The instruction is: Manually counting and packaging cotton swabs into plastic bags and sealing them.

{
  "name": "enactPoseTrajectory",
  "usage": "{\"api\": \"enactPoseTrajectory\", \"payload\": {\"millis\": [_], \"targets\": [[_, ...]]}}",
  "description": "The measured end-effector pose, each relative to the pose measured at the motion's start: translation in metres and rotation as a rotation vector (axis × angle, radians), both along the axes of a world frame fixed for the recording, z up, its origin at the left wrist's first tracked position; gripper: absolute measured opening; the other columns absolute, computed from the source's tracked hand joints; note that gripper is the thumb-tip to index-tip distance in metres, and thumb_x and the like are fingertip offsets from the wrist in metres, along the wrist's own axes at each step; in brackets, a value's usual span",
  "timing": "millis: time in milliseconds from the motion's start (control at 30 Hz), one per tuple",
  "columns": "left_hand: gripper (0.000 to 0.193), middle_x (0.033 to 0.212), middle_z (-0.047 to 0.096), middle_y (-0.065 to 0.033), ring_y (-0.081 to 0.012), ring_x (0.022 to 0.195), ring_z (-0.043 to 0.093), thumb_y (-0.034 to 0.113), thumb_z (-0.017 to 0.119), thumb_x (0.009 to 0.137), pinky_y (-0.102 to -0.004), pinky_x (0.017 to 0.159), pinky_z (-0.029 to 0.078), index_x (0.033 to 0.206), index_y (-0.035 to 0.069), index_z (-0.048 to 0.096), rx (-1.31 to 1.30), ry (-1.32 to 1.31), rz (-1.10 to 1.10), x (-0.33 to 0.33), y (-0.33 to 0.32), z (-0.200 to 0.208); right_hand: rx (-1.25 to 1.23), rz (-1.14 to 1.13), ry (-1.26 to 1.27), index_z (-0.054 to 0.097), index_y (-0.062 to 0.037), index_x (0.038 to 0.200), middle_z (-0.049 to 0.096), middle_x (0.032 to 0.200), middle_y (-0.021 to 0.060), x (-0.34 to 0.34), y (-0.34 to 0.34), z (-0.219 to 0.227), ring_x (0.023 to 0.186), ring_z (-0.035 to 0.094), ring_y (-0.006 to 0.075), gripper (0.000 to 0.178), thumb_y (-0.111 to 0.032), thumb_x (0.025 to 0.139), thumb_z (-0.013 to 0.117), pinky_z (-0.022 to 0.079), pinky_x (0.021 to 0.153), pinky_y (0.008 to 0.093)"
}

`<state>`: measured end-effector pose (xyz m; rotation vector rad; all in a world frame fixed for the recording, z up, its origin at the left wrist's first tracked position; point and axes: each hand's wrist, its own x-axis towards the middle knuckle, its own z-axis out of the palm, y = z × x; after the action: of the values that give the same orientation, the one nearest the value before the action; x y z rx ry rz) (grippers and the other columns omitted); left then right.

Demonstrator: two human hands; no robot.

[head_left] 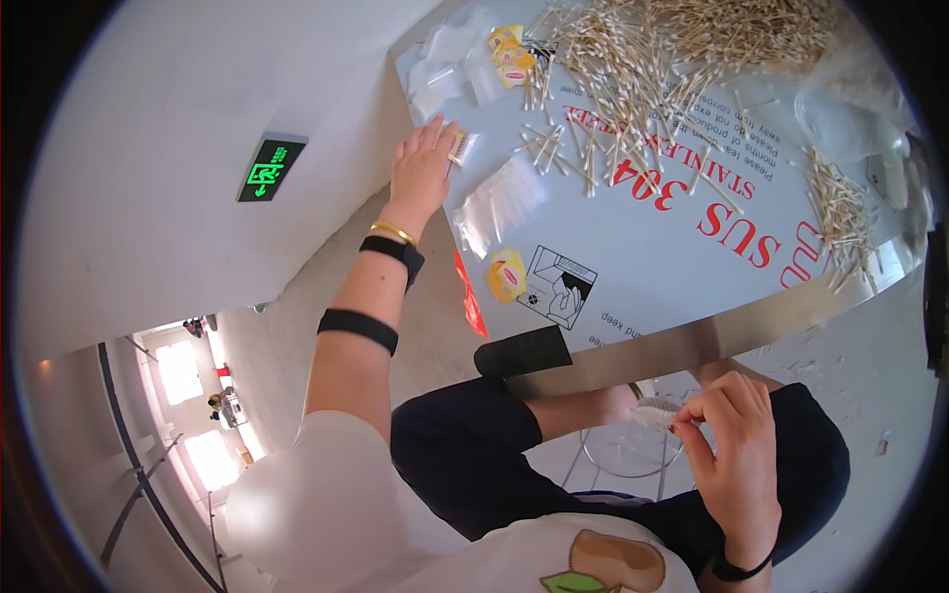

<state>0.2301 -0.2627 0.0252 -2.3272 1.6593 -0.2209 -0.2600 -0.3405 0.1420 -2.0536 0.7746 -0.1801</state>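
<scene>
My left hand reaches to the left edge of the steel-topped table, fingers stretched out. Beside its thumb side lies a small clear pack of cotton swabs; whether the thumb touches it is hard to tell. My right hand is above my lap, in front of the table's near edge. Its thumb and fingers pinch a tight bundle of cotton swabs, whose white tips show. A stack of clear plastic bags lies near my left hand, with yellow labels closer to me.
Loose cotton swabs are heaped at the far side, with another pile at the right. More clear bags and yellow labels lie at the far left corner. A black pad covers part of the near metal edge.
</scene>
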Motion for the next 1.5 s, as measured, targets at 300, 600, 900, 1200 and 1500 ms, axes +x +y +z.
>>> {"api": "enactPoseTrajectory", "payload": {"millis": [300,600,900,1200,1500], "targets": [[0.057,0.134,0.066,-0.0072,-0.0293,0.127,0.059,0.008,0.084,0.072,-0.0471,0.114,0.036,0.124,0.010,0.060,-0.295,0.261,0.043,0.001,-0.004,0.037,0.004,0.000,-0.037,0.062,-0.0044,0.085,0.056,0.087,0.0110,0.004,-0.001,0.007,0.086,0.057,0.0332,0.017,0.000,0.076,0.076,0.043,0.082,0.0433],[0.071,0.130,0.071,-0.0112,-0.0331,0.127,0.065,0.015,0.094,0.072,-0.0486,0.115,0.039,0.129,0.008,0.054,-0.694,0.526,-0.309,-0.158,0.069,0.179,-0.062,0.024,-0.110,0.060,-0.0041,0.084,0.057,0.087,0.0109,0.012,0.030,0.004,0.087,0.057,0.0339,0.015,0.000,0.078,0.074,0.044,0.082,0.0430],[0.069,0.126,0.072,-0.0031,-0.0253,0.115,0.068,0.018,0.092,0.065,-0.0469,0.108,0.039,0.126,0.014,0.060,-0.769,0.380,-0.461,-0.233,0.119,0.259,-0.156,0.091,-0.193,0.064,-0.0070,0.084,0.061,0.088,0.0086,0.026,0.057,-0.020,0.087,0.061,0.0321,0.012,-0.005,0.081,0.076,0.045,0.082,0.0435],[0.067,0.120,0.073,0.0001,-0.0201,0.108,0.068,0.020,0.091,0.063,-0.0455,0.108,0.036,0.126,0.016,0.068,-0.816,0.246,-0.482,-0.289,0.154,0.312,-0.194,0.136,-0.304,0.068,-0.0025,0.082,0.065,0.084,0.0124,0.045,0.079,-0.055,0.076,0.066,0.0343,0.013,-0.006,0.077,0.079,0.051,0.070,0.0443],[0.067,0.119,0.076,-0.0077,-0.0239,0.108,0.071,0.032,0.096,0.068,-0.0469,0.108,0.038,0.122,0.010,0.063,-0.779,0.150,-0.512,-0.324,0.195,0.347,-0.253,0.174,-0.115,0.069,-0.0095,0.079,0.067,0.091,0.0081,0.046,0.092,-0.086,0.092,0.066,0.0310,0.010,-0.015,0.081,0.077,0.048,0.083,0.0479]]}}
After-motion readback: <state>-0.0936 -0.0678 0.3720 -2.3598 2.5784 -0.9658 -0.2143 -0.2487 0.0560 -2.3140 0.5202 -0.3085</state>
